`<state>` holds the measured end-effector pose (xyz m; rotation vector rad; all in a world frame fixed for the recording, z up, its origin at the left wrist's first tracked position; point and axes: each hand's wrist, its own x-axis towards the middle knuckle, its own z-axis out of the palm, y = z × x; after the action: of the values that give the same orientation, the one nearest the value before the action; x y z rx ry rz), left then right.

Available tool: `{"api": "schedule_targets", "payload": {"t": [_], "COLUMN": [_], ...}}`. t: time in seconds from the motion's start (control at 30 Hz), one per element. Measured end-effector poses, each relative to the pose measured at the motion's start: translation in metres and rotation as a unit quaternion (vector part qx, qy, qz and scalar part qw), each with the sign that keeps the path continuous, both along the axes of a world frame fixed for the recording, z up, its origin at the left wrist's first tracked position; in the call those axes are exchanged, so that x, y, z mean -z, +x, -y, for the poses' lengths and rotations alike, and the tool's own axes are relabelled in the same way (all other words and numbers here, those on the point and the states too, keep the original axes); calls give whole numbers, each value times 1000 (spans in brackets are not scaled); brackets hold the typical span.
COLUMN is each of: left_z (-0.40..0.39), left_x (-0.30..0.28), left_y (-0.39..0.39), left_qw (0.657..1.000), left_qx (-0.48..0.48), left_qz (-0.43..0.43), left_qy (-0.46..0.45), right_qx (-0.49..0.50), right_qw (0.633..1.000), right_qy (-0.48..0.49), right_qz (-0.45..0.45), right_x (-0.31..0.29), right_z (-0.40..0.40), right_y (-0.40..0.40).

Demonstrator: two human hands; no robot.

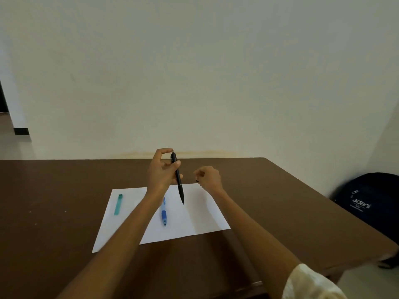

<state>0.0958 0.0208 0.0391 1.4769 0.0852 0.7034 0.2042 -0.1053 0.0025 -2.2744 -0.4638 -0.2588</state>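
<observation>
My left hand (162, 169) holds a black pen (178, 180) upright above a white sheet of paper (194, 214), tip pointing down, with one finger curled over the pen's top end. My right hand (208, 176) hovers just to the right of the pen with its fingers curled; a small dark speck shows at its fingertips, but I cannot tell what it is. On the paper lie a blue pen (164, 214), partly hidden under my left forearm, and a teal pen cap or short tube (118, 204) near the sheet's left edge.
The paper lies on a brown table (54, 201) pushed against a pale wall. A dark backpack (367, 201) with white lettering sits on the floor past the table's right edge. A doorway opening shows at far left.
</observation>
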Motion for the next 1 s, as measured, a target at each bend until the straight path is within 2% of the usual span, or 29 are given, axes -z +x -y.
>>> {"api": "schedule_targets", "payload": {"t": [0.07, 0.1, 0.17, 0.27, 0.4, 0.43, 0.5, 0.6, 0.67, 0.77, 0.9, 1.0], "left_z": [4, 6, 9, 14, 18, 19, 23, 27, 28, 28, 28, 29], "left_x": [-6, -9, -11, -11, -11, -11, -11, -13, -15, -18, -20, -20], "left_y": [-8, -13, -23, -39, -55, -58, -63, -70, -74, -79, -82, -82], "left_qw": [1000, 1000, 1000, 1000, 998, 998, 998, 997, 996, 994, 992, 991], "left_qx": [-1, -2, 1, 5, 7, 7, 5, 1, 0, -2, -18, -20], "left_qz": [2, 2, 6, 0, -10, -13, -17, -16, -17, -17, -15, -15], "left_qy": [-3, 0, 8, 27, 56, 59, 66, 78, 87, 105, 125, 130], "right_qx": [-13, -18, -24, -42, -70, -69, -74, -98, -121, -154, -158, -160], "right_qw": [998, 991, 958, 880, 732, 711, 694, 701, 723, 776, 881, 903], "right_qy": [55, 112, 243, 391, 555, 574, 585, 571, 556, 515, 406, 374], "right_qz": [-40, -74, -153, -266, -389, -401, -412, -415, -392, -330, -183, -141], "right_x": [-2, -3, -4, -11, -29, -33, -41, -51, -57, -62, -67, -73], "right_z": [5, 8, 14, 23, 33, 34, 35, 34, 33, 31, 29, 27], "right_y": [-17, -27, -45, -67, -88, -93, -104, -119, -127, -139, -145, -147]}}
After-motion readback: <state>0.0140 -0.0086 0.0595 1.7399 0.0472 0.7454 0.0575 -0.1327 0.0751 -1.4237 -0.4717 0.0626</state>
